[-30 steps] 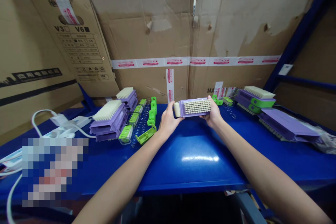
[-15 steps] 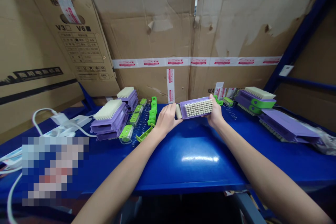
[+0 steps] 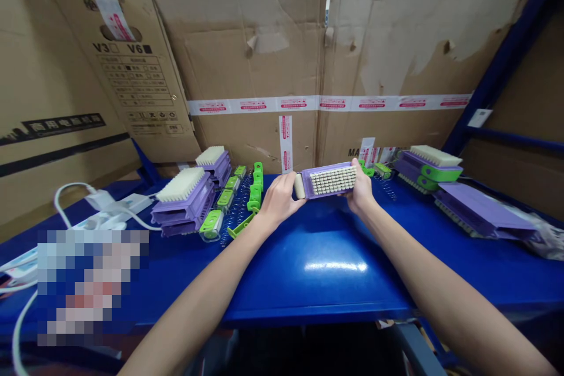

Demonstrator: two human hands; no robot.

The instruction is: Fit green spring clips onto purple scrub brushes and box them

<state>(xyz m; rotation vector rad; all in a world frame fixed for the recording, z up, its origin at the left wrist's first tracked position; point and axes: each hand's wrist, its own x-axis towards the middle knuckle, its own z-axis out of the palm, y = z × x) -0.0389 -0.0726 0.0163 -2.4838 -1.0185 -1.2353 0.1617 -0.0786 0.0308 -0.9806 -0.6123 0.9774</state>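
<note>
Above the middle of the blue table (image 3: 335, 288), a purple brush body (image 3: 306, 187) with rows of cream bristles is held up, the bristles facing me. My right hand (image 3: 361, 189) grips its right end. At the other end my left hand (image 3: 282, 195) is closed on a narrow cream-bristled piece (image 3: 299, 185), which sits against the brush body; whether the two are joined I cannot tell. Left of my hands lie bright green clips (image 3: 256, 191), metal springs (image 3: 240, 208) and several green-and-clear parts (image 3: 212, 223).
Stacked purple brush bodies (image 3: 187, 202) stand at the left, near a white power strip (image 3: 101, 217) with cables. At the right are a brush with a green part (image 3: 440, 173), a purple brush body (image 3: 484, 208) and crumpled plastic (image 3: 549, 238). Cardboard (image 3: 247, 64) walls the back.
The narrow bristled piece at the brush's left end has turned slightly, so more of its bristle face shows. Both hands hold nearly the same position.
</note>
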